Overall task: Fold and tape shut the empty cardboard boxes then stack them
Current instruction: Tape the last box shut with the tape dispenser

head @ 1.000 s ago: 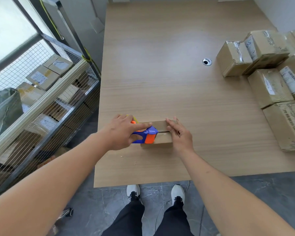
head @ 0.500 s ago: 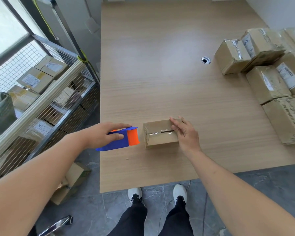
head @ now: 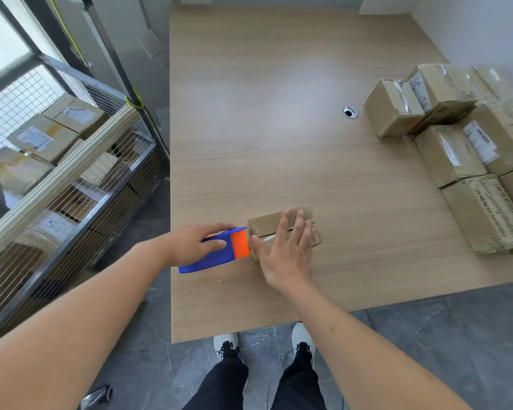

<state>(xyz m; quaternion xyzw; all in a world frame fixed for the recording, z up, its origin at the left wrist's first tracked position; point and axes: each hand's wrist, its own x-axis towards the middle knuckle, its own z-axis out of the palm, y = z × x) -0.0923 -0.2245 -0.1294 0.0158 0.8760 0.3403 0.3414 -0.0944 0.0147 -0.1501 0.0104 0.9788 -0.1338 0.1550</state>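
Box [head: 267,224] lies lengthwise left-right, dispenser [head: 216,251] nose touching its left end.

Small cardboard box [head: 267,224] near front edge of table [head: 279,113].
Tape dispenser [head: 219,253] touching its left end; taped boxes [head: 456,149] piled far right; wire cage of parcels [head: 71,179] left of table.

No wording can be read. White shipping labels [head: 481,140] on the stacked boxes [head: 468,161] at three o'clock and on the cart boxes [head: 42,137] at nine o'clock carry only blurred print and barcodes.
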